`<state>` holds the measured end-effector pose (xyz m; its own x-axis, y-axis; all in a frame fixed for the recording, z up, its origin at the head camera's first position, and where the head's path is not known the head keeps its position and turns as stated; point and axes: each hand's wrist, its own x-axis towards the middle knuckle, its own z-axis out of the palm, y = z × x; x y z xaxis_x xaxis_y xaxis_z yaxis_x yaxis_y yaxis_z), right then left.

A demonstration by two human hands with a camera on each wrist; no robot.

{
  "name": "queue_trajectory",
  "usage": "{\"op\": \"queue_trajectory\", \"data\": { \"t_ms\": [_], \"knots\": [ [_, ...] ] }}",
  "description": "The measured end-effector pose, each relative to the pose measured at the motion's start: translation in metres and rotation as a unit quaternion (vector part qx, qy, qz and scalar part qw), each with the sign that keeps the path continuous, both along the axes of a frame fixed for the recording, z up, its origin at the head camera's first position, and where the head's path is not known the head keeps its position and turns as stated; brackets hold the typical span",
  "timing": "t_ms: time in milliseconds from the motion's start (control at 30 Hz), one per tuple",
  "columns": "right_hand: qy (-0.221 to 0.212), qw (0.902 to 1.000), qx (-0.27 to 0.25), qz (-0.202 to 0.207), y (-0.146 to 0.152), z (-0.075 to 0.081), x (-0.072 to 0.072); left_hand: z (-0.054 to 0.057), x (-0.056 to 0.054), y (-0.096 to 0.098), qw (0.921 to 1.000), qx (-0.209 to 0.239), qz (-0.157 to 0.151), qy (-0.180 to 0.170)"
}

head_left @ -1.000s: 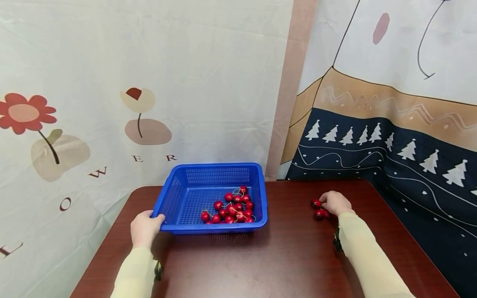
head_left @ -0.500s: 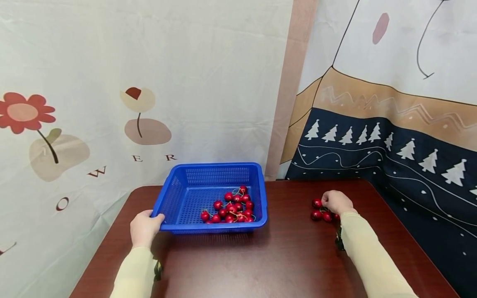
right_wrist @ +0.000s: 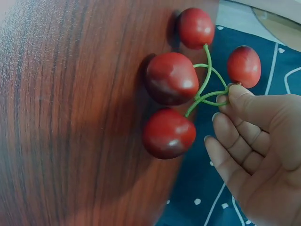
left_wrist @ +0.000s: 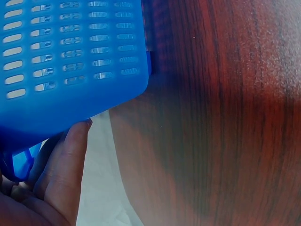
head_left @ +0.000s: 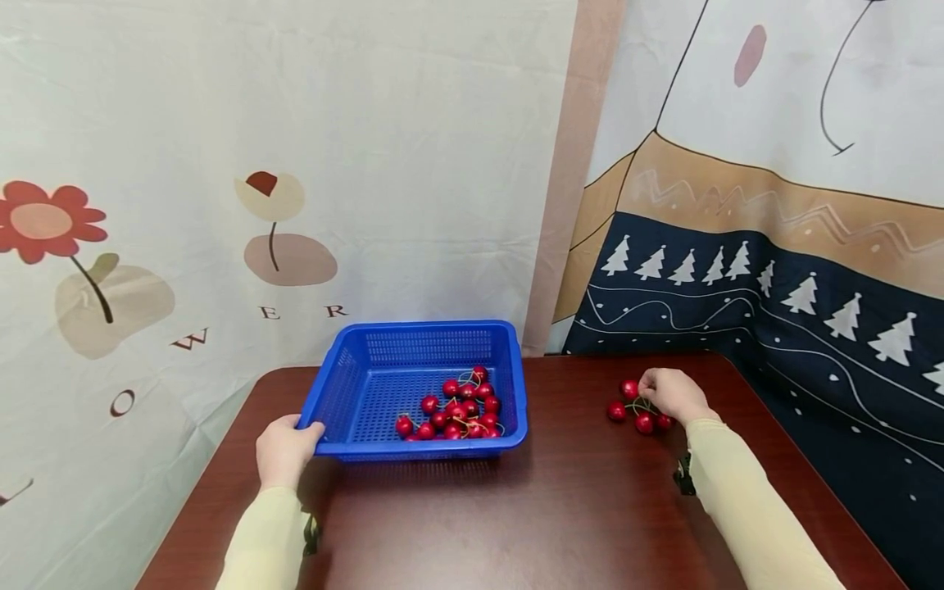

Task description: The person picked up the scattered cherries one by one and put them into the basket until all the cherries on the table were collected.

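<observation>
My left hand (head_left: 284,449) grips the near left corner of a blue plastic basket (head_left: 420,449), thumb over the rim. In the left wrist view its fingers (left_wrist: 68,172) lie under the basket's slotted wall (left_wrist: 70,101). Inside the basket, red cherries (head_left: 459,412) are heaped toward the right and front. At the right of the table my right hand (head_left: 674,393) pinches the green stems (right_wrist: 207,96) of a small bunch of cherries (right_wrist: 171,77) between thumb and forefinger. Several red fruits hang or lie around these stems, close over the tabletop.
Both are at a dark reddish-brown wooden table (head_left: 546,516). Behind it hangs a pale cloth (head_left: 428,164) with printed flowers and letters. To the right, a dark blue cloth (head_left: 833,385) with white trees borders the table edge.
My right hand has shifted slightly to the right, and the cherries at it have spread out and turned, showing more stems. The left hand and the basket stay in place.
</observation>
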<state>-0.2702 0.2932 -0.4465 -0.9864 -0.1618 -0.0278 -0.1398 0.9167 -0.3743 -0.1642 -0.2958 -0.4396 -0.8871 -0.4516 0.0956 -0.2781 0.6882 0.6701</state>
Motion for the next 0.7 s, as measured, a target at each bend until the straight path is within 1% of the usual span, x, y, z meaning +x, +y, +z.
{"op": "queue_trajectory", "data": {
  "t_ms": [100,233,400,500,700],
  "knots": [
    [0.008,0.9999,-0.01,0.004,0.001,0.004,0.002,0.0,-0.001,-0.001,1.0,0.001,0.0,0.002],
    [0.024,0.9992,-0.028,0.012,0.002,0.007,0.007,0.002,-0.002,0.001,1.0,0.007,0.003,-0.003],
    [0.036,0.997,-0.062,0.028,0.005,0.008,0.011,0.003,-0.001,0.002,0.9999,0.014,0.005,-0.009],
    [0.04,0.9959,-0.073,0.034,0.007,0.007,0.012,0.003,0.0,0.002,0.9998,0.015,0.004,-0.009],
    [0.052,0.9951,-0.08,0.022,0.007,0.013,0.014,0.001,0.001,0.002,0.9998,0.016,0.003,-0.01]
  ]
}}
